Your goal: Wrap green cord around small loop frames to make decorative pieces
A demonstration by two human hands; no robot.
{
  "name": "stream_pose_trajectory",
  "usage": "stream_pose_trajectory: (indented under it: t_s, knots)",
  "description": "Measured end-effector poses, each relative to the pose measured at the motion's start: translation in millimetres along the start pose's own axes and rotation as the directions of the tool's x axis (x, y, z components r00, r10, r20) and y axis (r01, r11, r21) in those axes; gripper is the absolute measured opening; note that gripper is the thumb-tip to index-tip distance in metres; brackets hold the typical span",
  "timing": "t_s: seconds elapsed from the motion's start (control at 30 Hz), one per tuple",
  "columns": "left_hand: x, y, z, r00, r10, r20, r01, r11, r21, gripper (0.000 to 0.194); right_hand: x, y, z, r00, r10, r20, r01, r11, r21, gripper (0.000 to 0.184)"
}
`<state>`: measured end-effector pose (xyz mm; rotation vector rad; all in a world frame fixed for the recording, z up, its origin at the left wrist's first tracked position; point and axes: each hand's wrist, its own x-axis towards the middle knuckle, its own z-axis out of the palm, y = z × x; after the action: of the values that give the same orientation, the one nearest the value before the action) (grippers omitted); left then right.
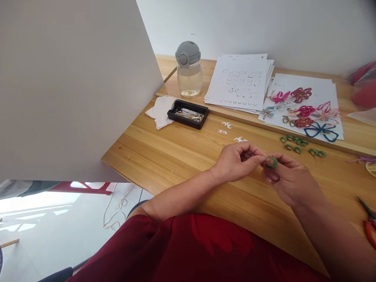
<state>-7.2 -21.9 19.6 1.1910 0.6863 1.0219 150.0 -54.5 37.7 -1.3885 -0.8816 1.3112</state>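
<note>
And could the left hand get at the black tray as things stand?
Probably yes: the left hand is busy pinching at a small green piece, but only low white cutouts seem to lie near its way, and the black tray is open on top.

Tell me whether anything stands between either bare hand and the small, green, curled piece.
Nothing visible does. The small, green, curled piece sits at the fingers of the bare right hand, and the bare left hand has its thumb and forefinger pinched at the piece's left edge.
</note>
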Motion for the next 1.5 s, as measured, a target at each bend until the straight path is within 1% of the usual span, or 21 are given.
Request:
stream_pose_trajectory:
  t_s: [0.1, 0.13, 0.2, 0.27, 0.33, 0.43, 0.5, 0.57, 0.67, 0.77, 0.87, 0.93, 0.97, 1.0, 1.07, 1.13, 1.17, 1.23, 1.33, 1.4, 1.5]
  knots:
    - [0.4, -2.0, 1.3, 0.997, 0.023, -0.079, -0.017, 0.997, 0.075, 0.024, -13.4, 12.6, 4.8, 1.0, 0.009, 0.019, -0.009, 1.0, 0.008, 0.04]
    - [0.4, -2.7, 1.6, 0.994, 0.038, -0.104, -0.026, 0.993, 0.118, 0.021, -18.9, 15.5, 5.8, 1.0, -0.002, 0.017, 0.003, 1.0, -0.028, 0.038]
    - [0.1, -4.3, 1.7, 0.986, 0.083, -0.144, -0.05, 0.974, 0.222, 0.018, -30.8, 17.9, 6.8, 0.997, -0.072, 0.006, 0.072, 0.977, -0.201, 0.032]
    - [-0.4, -5.6, 0.9, 0.98, 0.137, -0.146, -0.083, 0.943, 0.324, 0.017, -42.4, 15.0, 6.8, 0.979, -0.203, 0.022, 0.191, 0.873, -0.449, 0.025]
    - [-1.0, -6.2, -0.5, 0.974, 0.197, -0.112, -0.137, 0.904, 0.404, 0.015, -51.1, 7.3, 5.4, 0.931, -0.356, 0.087, 0.327, 0.702, -0.633, 0.021]
    - [-1.7, -4.4, -2.5, 0.964, 0.265, -0.029, -0.22, 0.85, 0.478, 0.014, -54.3, -9.7, 0.4, 0.808, -0.561, 0.177, 0.481, 0.456, -0.749, 0.016]
    - [-2.2, -1.7, -2.9, 0.964, 0.264, 0.02, -0.238, 0.833, 0.5, 0.012, -49.0, -21.4, -4.8, 0.727, -0.657, 0.199, 0.532, 0.357, -0.768, 0.013]
    - [-2.6, 1.3, -2.6, 0.97, 0.239, 0.053, -0.233, 0.834, 0.5, 0.011, -39.6, -31.0, -10.1, 0.679, -0.702, 0.214, 0.564, 0.312, -0.764, 0.011]
    - [-3.6, 5.1, -1.7, 0.977, 0.194, 0.089, -0.212, 0.854, 0.475, 0.011, -22.9, -38.7, -15.1, 0.673, -0.715, 0.19, 0.569, 0.337, -0.75, 0.01]
    - [-4.7, 6.9, -1.2, 0.977, 0.18, 0.118, -0.213, 0.881, 0.421, 0.011, -7.4, -37.8, -14.9, 0.711, -0.689, 0.137, 0.555, 0.431, -0.712, 0.009]
    - [-5.2, 6.6, -1.2, 0.974, 0.199, 0.113, -0.226, 0.906, 0.359, 0.015, 4.3, -29.3, -11.7, 0.807, -0.589, 0.037, 0.488, 0.631, -0.603, 0.009]
    - [-5.0, 5.3, -1.4, 0.973, 0.215, 0.081, -0.229, 0.915, 0.331, 0.019, 8.1, -19.8, -9.6, 0.906, -0.423, -0.03, 0.367, 0.816, -0.447, 0.016]
    - [-4.8, 4.3, -1.4, 0.973, 0.222, 0.059, -0.229, 0.919, 0.322, 0.021, 8.1, -14.0, -8.8, 0.944, -0.329, -0.04, 0.294, 0.886, -0.36, 0.021]
    - [-4.5, 3.3, -1.4, 0.973, 0.227, 0.036, -0.226, 0.922, 0.314, 0.022, 6.8, -8.0, -8.2, 0.971, -0.238, -0.032, 0.22, 0.935, -0.279, 0.026]
    - [-3.7, 1.3, -1.3, 0.974, 0.227, -0.017, -0.211, 0.929, 0.305, 0.023, 0.0, 3.2, -8.0, 0.99, -0.141, 0.023, 0.143, 0.967, -0.209, 0.032]
    - [-2.6, -0.6, -1.3, 0.975, 0.212, -0.071, -0.18, 0.932, 0.316, 0.023, -11.5, 9.9, -8.6, 0.986, -0.138, 0.091, 0.156, 0.959, -0.235, 0.03]
    - [-2.1, -1.4, -1.3, 0.974, 0.203, -0.096, -0.161, 0.93, 0.331, 0.023, -18.2, 10.6, -9.2, 0.979, -0.176, 0.103, 0.199, 0.935, -0.294, 0.027]
    - [-1.2, -2.4, -1.3, 0.975, 0.187, -0.123, -0.13, 0.92, 0.37, 0.021, -31.3, 6.3, -10.2, 0.947, -0.295, 0.13, 0.32, 0.814, -0.485, 0.019]
    - [-0.9, -2.1, -1.5, 0.978, 0.178, -0.104, -0.122, 0.906, 0.404, 0.02, -43.4, -9.7, -10.8, 0.851, -0.498, 0.166, 0.47, 0.582, -0.664, 0.011]
    - [-1.5, -1.0, -1.7, 0.98, 0.187, -0.067, -0.144, 0.9, 0.411, 0.017, -43.6, -21.2, -10.4, 0.791, -0.588, 0.165, 0.514, 0.494, -0.701, 0.009]
    - [-2.5, 0.8, -2.0, 0.984, 0.176, -0.012, -0.156, 0.898, 0.411, 0.014, -34.4, -33.8, -10.6, 0.725, -0.669, 0.166, 0.544, 0.407, -0.734, 0.01]
